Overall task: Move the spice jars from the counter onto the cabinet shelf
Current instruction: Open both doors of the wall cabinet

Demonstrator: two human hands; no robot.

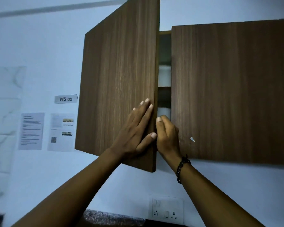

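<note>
The wall cabinet [228,89] is filling most of the view, with its right door [233,92] lying closed and its left door [120,82] standing partly swung out. Through the narrow gap between the doors a shelf [164,86] is showing, with pale rounded shapes above and below it that are too dim to name. The left hand [136,130] is lying flat on the outer face of the left door, fingers straight, thumb near the door's edge. The right hand [166,133] is curling its fingers around that same edge from the inside, pinching it. No spice jars are showing; only a sliver of the counter [110,217] is peeking in at the bottom, so the jars are presumably still down there, out of sight.

Judging from this, the step in hand is working the door. Doing it well is meaning swinging from the free edge, keeping fingers clear of the gap, and opening wide enough to leave the shelf fully reachable.
</note>
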